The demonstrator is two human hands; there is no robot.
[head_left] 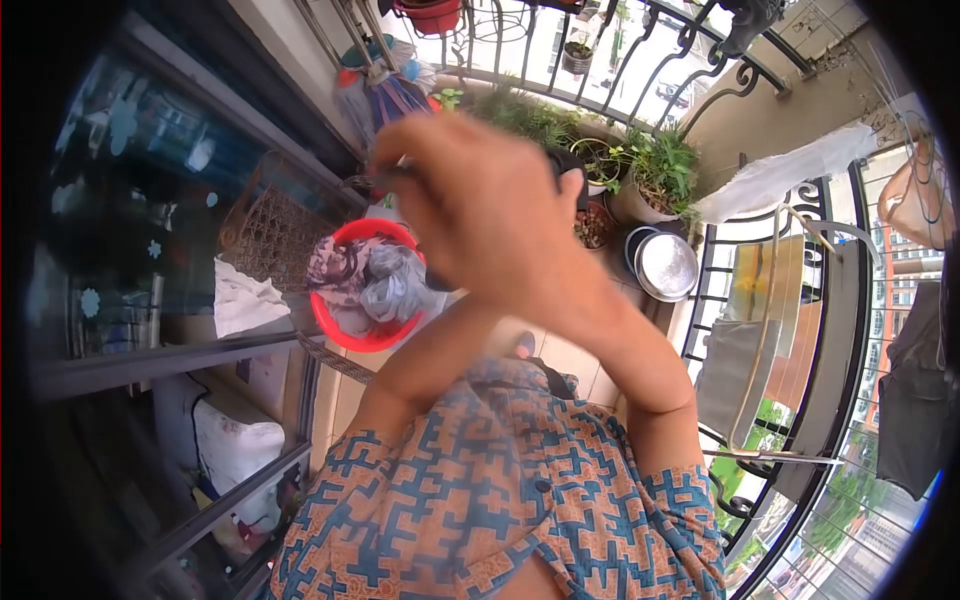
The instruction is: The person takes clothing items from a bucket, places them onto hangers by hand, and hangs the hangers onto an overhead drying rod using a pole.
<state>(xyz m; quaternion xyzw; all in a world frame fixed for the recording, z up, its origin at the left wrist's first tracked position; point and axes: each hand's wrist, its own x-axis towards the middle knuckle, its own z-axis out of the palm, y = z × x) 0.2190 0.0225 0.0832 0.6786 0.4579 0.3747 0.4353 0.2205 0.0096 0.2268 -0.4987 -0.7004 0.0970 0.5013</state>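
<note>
My right hand point(490, 210) fills the middle of the head view, blurred, held high in front of me. Its fingers curl inward at the left, and whatever may be between them is hidden. Behind it my left hand point(571, 192) is mostly covered; only one finger shows, bent against a black object point(568, 170). Most of that object lies behind my right hand, so its kind cannot be made out. My wrists cross close together above a patterned shirt point(500, 480). Below and left of the hands stands a red basin point(385, 342) with a crumpled grey cloth point(392, 285) and dark pinkish cloth point(345, 262).
Potted plants point(660, 170) line the railing point(640, 60) ahead. A metal basin point(668, 267) stands to the right, near a rack with hanging cloths point(735, 365). Mops point(395, 95) lean at the upper left, beside dark glass doors point(130, 230). Floor tiles point(345, 400) show below the red basin.
</note>
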